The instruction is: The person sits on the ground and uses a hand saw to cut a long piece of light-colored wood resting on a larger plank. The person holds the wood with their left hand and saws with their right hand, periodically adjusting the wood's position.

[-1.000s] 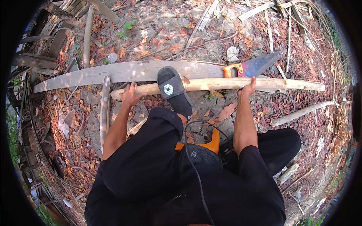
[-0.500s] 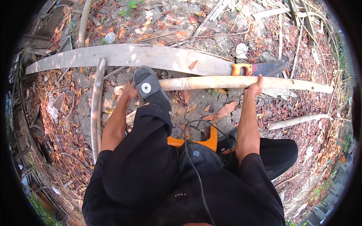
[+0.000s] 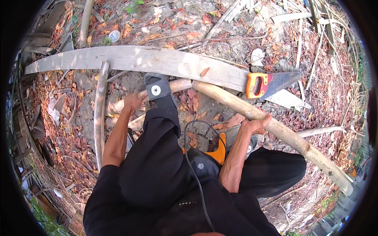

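Black clothing was worn throughout: a short-sleeved black top, with both forearms left bare, and black trousers. Small pale lettering was printed low on the top, too small to be read. A dark canvas shoe [image 3: 158, 88] with a grey toe cap and a round white ankle patch marked by a dark star was worn on the raised foot. A thin black cable [image 3: 193, 157] was looped down the front of the body, beside a rounded dark device [image 3: 201, 166] with an orange part [image 3: 219, 152]. No gloves were worn on the left hand [image 3: 134, 100] or the right hand [image 3: 256, 126].
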A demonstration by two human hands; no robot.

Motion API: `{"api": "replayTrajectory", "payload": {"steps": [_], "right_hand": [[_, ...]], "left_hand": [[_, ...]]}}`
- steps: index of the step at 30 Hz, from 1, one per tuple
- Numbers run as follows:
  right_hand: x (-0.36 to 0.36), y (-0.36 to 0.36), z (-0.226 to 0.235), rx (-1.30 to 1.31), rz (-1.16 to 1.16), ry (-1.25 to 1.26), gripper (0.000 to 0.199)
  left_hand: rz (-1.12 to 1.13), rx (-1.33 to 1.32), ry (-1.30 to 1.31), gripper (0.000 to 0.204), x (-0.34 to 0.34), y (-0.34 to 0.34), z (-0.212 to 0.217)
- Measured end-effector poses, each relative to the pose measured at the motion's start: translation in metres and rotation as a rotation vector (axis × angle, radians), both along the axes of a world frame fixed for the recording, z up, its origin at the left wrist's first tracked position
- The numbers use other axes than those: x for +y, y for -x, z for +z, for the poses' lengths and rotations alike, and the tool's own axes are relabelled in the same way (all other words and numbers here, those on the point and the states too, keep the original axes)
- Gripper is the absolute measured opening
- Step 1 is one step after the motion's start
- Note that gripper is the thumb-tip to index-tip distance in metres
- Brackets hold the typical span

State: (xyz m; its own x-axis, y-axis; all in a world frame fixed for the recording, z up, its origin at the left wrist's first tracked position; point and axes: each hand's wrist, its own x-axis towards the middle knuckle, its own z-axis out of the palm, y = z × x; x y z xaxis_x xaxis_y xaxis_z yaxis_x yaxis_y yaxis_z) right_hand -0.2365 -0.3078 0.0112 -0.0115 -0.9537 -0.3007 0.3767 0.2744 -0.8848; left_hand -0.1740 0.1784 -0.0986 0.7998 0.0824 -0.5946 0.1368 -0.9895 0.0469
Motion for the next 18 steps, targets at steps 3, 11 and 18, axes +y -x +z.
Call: {"api": "replayTrajectory", "payload": {"steps": [3,11,18], "right_hand": [[0.013,-0.007,0.067,-0.147,0.353,0.186,0.029],[-0.036,-0.072,0.141,-0.008,0.668,0.516,0.040],[-0.040,-0.043,0.121,0.592,0.880,0.706,0.049]], "left_hand": [[-0.015,0.031,-0.111,0.097,-0.002,0.010,0.023],[-0.048,-0.185,-0.254,0.061,0.000,0.017,-0.018],[-0.014,-0.011,-0.131,0.106,0.009,0.057,-0.037]]}}
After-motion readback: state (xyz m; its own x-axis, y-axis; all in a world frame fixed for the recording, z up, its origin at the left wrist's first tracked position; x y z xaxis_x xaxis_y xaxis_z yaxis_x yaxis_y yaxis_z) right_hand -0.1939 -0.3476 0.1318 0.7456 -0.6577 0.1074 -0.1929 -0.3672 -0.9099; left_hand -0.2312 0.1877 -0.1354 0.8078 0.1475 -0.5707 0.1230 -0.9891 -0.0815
